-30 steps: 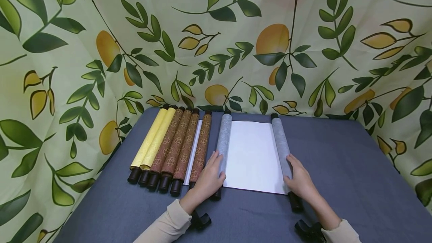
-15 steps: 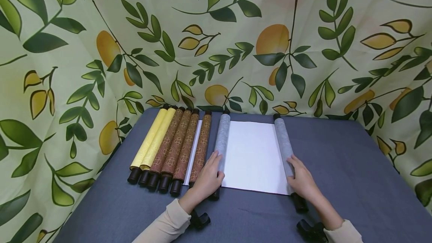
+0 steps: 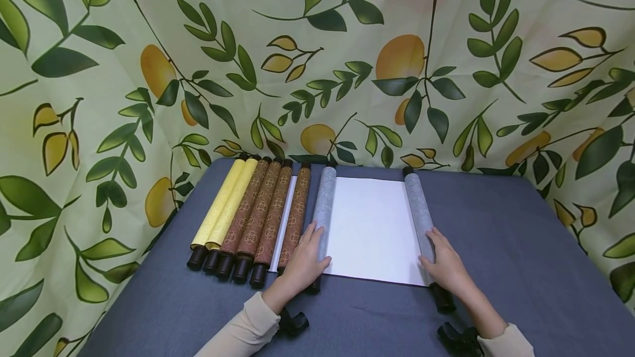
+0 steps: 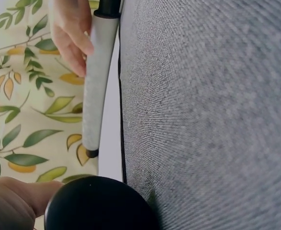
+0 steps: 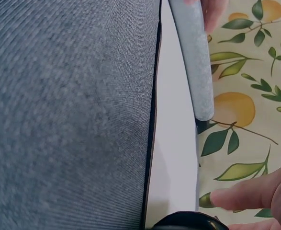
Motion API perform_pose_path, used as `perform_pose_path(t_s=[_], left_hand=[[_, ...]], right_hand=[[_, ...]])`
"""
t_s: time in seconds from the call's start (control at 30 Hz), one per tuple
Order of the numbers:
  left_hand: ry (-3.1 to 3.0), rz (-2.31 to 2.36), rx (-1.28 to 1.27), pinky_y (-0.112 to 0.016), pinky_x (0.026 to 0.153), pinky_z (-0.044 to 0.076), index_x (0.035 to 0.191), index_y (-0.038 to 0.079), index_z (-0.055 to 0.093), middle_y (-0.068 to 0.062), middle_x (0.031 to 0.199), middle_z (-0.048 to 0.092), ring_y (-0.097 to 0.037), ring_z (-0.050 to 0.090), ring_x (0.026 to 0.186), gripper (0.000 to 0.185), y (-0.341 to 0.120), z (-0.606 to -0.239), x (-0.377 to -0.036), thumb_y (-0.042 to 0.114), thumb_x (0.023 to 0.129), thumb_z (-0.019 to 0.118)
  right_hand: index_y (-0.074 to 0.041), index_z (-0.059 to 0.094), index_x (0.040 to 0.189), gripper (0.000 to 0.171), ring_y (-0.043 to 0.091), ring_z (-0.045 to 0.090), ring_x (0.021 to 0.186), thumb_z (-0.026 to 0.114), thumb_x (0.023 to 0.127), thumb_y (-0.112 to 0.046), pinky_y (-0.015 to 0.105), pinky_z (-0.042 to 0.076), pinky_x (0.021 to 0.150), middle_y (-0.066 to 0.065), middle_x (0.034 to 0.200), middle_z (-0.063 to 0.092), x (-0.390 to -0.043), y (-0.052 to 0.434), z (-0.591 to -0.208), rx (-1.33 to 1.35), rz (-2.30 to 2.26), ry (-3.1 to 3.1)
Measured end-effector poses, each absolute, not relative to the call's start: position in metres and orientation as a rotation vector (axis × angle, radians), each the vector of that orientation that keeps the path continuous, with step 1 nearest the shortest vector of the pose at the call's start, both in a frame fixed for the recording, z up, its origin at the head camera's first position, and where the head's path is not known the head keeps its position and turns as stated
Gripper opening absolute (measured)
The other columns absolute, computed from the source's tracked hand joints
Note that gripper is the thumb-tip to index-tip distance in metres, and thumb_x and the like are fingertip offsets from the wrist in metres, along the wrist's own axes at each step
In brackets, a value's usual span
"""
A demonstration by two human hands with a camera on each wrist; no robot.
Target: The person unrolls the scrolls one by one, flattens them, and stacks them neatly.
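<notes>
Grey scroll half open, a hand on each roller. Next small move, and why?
Probably roll the right grey roller a little further right under the right hand, while the left hand pins the left grey roller. The white sheet lies flat between them, both rollers look thick with wound paper, and bare grey tablecloth lies to the right.

R hand rolled scroll's R roller outward, sheet wider

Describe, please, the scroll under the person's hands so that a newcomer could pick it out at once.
On the blue-grey table, right of a row of closed yellow and brown scrolls, lies the grey scroll. The left hand and right hand each rest on one of its rollers. It alone is spread wide open, showing blank white paper.
</notes>
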State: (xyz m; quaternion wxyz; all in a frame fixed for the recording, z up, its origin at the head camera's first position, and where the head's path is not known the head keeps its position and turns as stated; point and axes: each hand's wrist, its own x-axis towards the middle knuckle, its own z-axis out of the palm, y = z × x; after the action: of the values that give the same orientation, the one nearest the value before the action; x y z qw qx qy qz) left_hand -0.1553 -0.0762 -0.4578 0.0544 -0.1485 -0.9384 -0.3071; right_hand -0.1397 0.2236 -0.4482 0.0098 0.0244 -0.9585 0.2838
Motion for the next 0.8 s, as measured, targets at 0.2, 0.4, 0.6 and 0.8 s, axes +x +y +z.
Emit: perform_pose_path(t_s=[0.2, 0.4, 0.6, 0.8], left_hand=[[-2.823, -0.892, -0.433, -0.052, 0.087, 0.053, 0.134, -0.007, 0.048, -0.032, 0.144, 0.041, -0.046, 0.056, 0.117, 0.066, -0.078, -0.459, -0.157, 0.009, 0.078, 0.077], [-2.790, -0.876, -0.441, -0.051, 0.082, 0.054, 0.132, -0.009, 0.049, -0.034, 0.142, 0.042, -0.047, 0.057, 0.114, 0.062, -0.079, -0.460, -0.158, 0.006, 0.078, 0.075], [-2.770, -0.863, -0.446, -0.051, 0.093, 0.051, 0.130, -0.016, 0.048, -0.036, 0.142, 0.042, -0.048, 0.049, 0.126, 0.061, -0.079, -0.460, -0.158, 0.002, 0.078, 0.074], [-2.776, -0.874, -0.450, -0.053, 0.100, 0.047, 0.131, -0.018, 0.046, -0.034, 0.143, 0.043, -0.046, 0.045, 0.132, 0.062, -0.079, -0.460, -0.157, 0.000, 0.078, 0.072]], right_hand=[[0.018, 0.033, 0.138, 0.062, 0.058, 0.029, 0.133, 0.060, 0.084, 0.001, 0.066, 0.033, 0.106, 0.042, 0.146, 0.025, -0.140, 0.226, -0.448, 0.048, 0.877, -3.021], [0.018, 0.033, 0.137, 0.061, 0.058, 0.029, 0.133, 0.056, 0.083, 0.003, 0.066, 0.034, 0.105, 0.042, 0.146, 0.025, -0.140, 0.230, -0.448, 0.038, 0.886, -3.013], [0.017, 0.032, 0.139, 0.061, 0.058, 0.027, 0.135, 0.050, 0.081, 0.005, 0.065, 0.037, 0.102, 0.040, 0.149, 0.023, -0.139, 0.234, -0.447, 0.034, 0.935, -3.000], [0.017, 0.036, 0.137, 0.059, 0.057, 0.030, 0.133, 0.049, 0.080, 0.006, 0.060, 0.041, 0.096, 0.041, 0.147, 0.026, -0.140, 0.236, -0.447, 0.051, 0.911, -2.992]])
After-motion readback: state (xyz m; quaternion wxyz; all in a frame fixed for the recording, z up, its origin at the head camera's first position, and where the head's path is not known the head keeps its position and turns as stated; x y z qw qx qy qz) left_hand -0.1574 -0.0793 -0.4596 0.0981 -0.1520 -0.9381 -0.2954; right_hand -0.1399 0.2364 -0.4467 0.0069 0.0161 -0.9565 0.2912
